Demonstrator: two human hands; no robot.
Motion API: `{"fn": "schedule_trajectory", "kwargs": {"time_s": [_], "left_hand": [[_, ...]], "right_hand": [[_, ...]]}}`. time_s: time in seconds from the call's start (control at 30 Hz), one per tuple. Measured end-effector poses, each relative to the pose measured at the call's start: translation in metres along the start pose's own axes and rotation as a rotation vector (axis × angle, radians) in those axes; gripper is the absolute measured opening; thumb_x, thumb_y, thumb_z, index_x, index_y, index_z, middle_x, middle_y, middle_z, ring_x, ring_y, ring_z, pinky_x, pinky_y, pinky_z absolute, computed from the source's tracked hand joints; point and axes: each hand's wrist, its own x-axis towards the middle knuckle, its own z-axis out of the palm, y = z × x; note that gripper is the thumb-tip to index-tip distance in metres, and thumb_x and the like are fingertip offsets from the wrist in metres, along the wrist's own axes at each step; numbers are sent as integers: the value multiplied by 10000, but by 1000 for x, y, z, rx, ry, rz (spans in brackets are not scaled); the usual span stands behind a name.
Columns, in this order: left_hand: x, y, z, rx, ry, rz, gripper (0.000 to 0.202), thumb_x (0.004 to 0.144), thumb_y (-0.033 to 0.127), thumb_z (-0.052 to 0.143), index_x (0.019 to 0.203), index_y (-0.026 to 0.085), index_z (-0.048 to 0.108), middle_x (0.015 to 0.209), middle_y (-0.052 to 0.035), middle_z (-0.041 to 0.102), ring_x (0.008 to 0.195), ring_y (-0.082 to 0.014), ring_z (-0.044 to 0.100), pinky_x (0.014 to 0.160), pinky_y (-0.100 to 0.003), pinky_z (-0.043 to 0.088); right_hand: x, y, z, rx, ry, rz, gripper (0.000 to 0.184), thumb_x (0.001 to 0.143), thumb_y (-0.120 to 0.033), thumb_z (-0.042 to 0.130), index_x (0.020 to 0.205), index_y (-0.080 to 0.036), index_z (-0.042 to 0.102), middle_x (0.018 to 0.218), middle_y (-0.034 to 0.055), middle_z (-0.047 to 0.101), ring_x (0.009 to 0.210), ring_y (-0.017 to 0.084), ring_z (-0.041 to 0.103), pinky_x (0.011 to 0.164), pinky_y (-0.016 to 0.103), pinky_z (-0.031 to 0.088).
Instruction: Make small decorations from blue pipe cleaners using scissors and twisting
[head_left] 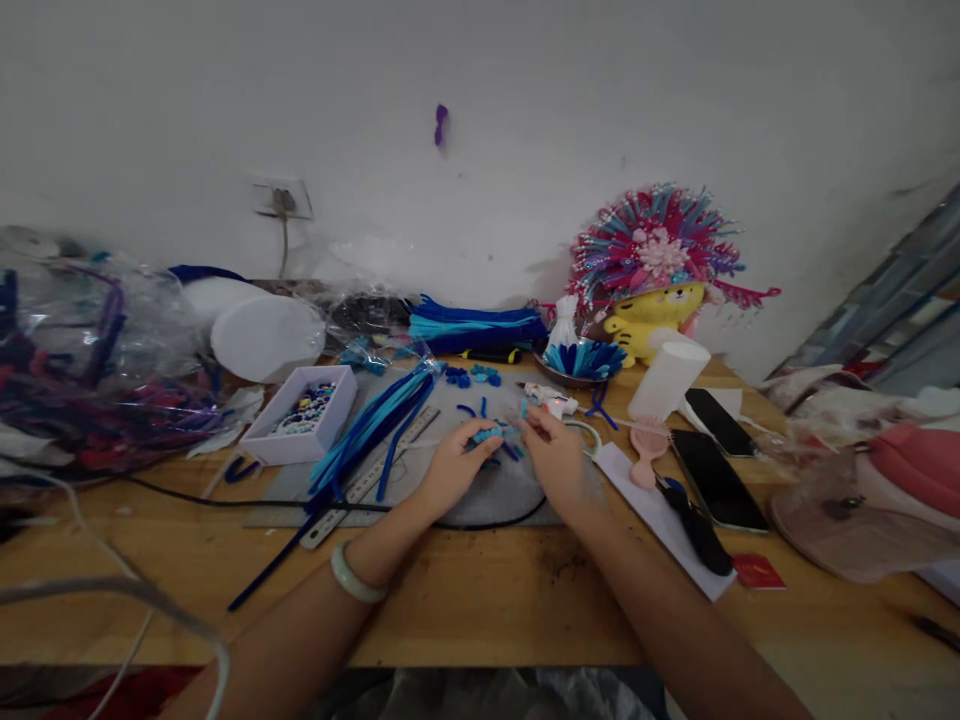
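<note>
Both my hands meet over a grey mat (480, 500) on the wooden table. My left hand (454, 462), a pale bangle on its wrist, has its fingers pinched on a small light-blue pipe-cleaner piece (489, 434). My right hand (553, 452) is closed on the other end of the same piece, fingertips touching it. Short blue pipe-cleaner bits (471, 376) lie on the mat just beyond the hands. A white glue gun (550, 399) rests behind my right hand.
A white box of beads (304, 412), a bundle of blue pipe cleaners (371, 428) and a metal ruler (375, 478) lie left. Two phones (716, 478), a pink comb (646, 450), a white cup (666, 380) and a yellow plush with a feathered headdress (656, 275) stand right. Plastic bags (90, 350) fill the far left.
</note>
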Motion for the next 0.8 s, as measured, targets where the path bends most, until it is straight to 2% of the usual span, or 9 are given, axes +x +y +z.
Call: {"fn": "schedule_trajectory", "kwargs": {"time_s": [0.1,0.23,0.33,0.53,0.67,0.8], "left_hand": [[0,1,-1,-3,27,-5,220,718,347,526,847,181,590,733,-5,587,678,-135,513,646,-248,419],[1,-2,-2,-29,29,-8,219,718,347,531,849,180,588,681,10,563,634,-120,504,627,-238,417],[1,-4,-1,-51,24,-8,224,720,362,533,835,179,590,674,14,551,619,-111,496,613,-231,411],[-1,-4,1,15,9,43,202,719,362,536,824,200,597,798,1,596,722,-131,525,670,-240,414],[-1,-2,0,45,52,33,201,731,360,519,825,195,585,800,5,602,756,-136,527,703,-237,410],[0,-2,-1,69,54,45,193,722,355,524,799,184,572,789,10,597,753,-132,525,712,-232,405]], "right_hand": [[-1,4,0,-53,-1,-28,260,669,-321,578,907,-214,584,702,28,631,659,179,564,641,319,415],[-1,7,0,-168,-62,-67,133,705,-297,526,783,-225,607,717,32,632,666,186,571,643,318,421],[-2,7,0,-272,-162,-132,188,733,-222,450,758,-231,636,731,32,639,694,191,577,659,320,420],[-3,6,-1,-536,-282,-316,261,746,-116,420,834,-219,643,786,57,652,751,195,574,711,322,414],[-3,9,0,-677,-303,-424,312,763,-74,380,916,-188,627,863,93,638,813,204,563,751,329,413],[-3,12,2,-740,-275,-505,292,785,-92,383,933,-161,624,826,101,625,785,201,557,729,323,428]]}}
